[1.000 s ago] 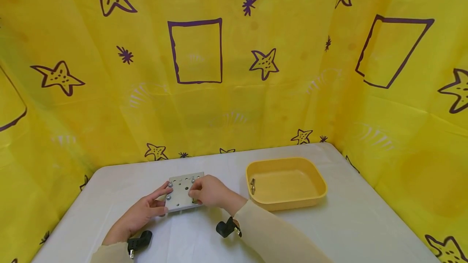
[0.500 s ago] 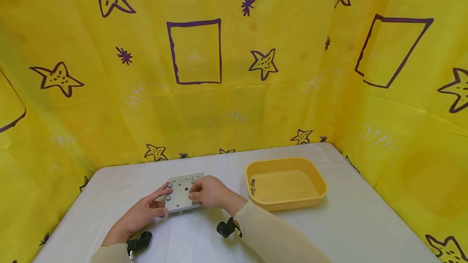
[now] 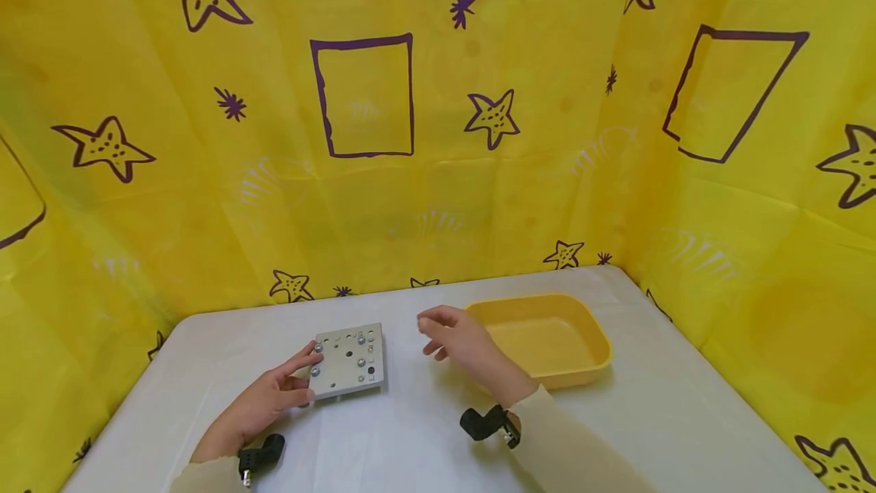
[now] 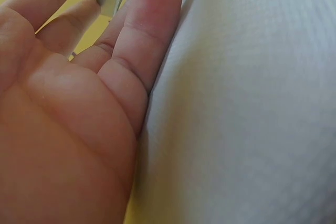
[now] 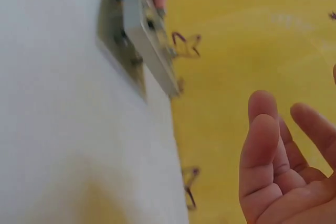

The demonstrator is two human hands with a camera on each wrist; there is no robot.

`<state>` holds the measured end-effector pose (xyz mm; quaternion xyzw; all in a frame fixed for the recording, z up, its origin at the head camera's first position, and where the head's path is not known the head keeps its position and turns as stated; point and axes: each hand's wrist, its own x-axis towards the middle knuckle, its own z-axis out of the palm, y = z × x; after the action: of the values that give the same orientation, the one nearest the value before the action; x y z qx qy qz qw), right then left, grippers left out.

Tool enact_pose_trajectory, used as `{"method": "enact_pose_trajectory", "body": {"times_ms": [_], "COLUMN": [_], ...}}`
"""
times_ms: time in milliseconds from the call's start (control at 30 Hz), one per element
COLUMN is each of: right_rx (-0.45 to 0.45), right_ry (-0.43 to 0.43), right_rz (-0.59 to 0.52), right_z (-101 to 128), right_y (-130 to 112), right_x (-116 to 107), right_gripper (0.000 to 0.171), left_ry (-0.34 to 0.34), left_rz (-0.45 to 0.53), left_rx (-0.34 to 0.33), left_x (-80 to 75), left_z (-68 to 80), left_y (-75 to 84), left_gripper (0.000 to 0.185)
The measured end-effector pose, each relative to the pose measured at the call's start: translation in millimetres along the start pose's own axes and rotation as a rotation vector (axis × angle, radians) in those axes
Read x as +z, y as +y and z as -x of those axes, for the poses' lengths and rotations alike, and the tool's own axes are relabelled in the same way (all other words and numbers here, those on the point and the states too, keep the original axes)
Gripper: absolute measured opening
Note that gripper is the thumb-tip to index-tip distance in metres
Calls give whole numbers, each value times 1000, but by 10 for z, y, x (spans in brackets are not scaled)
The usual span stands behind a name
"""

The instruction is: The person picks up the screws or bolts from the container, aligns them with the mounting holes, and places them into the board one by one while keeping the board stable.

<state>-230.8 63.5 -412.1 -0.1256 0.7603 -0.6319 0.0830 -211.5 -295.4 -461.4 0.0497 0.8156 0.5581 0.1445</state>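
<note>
A square grey metal plate (image 3: 345, 364) with holes and several screws lies a little raised above the table in the head view. My left hand (image 3: 274, 390) grips its left edge, fingers along the side and thumb at the near corner. In the right wrist view the plate (image 5: 152, 40) shows its thick edge, with screw ends poking out underneath and a darker flat shape below. My right hand (image 3: 465, 341) is off the plate, beside the left rim of the yellow tray (image 3: 547, 380). Its fingers (image 5: 261, 150) are loosely bent and nothing shows between them.
The yellow tray stands right of the plate; my right hand and forearm cover its left end. A white cloth covers the table (image 3: 383, 447), and patterned yellow curtains (image 3: 438, 196) rise behind it and at both sides.
My right hand has let go of a screw at the plate's right side and moved right to the tray, now hiding the small metal parts in it. My left hand has stayed on the plate.
</note>
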Motion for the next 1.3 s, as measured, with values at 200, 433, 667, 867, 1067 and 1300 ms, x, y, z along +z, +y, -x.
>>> {"method": "enact_pose_trajectory", "body": {"times_ms": [200, 433, 667, 867, 1067, 1300], "right_rx": [3, -18, -28, 0, -20, -134], "right_ry": [86, 79, -71, -184, -212, -246], "right_rz": [18, 201, 330, 538, 572, 736], "right_z": [108, 136, 142, 124, 104, 37], "right_y": [14, 134, 325, 431, 473, 540], "right_x": [-570, -827, -857, -825, -805, -786], "right_gripper": [39, 44, 51, 45, 40, 34], "left_ry": [0, 3, 3, -13, -13, -6], "left_rz": [0, -1, 4, 14, 30, 16], "left_rx": [2, -2, 0, 8, 5, 4], "left_x": [-1, -11, -6, -7, -4, 4], "left_z": [-6, -30, -21, -12, -16, -4], "left_y": [-15, -32, -11, -6, -14, -8], "left_gripper": [71, 71, 70, 71, 72, 72]}}
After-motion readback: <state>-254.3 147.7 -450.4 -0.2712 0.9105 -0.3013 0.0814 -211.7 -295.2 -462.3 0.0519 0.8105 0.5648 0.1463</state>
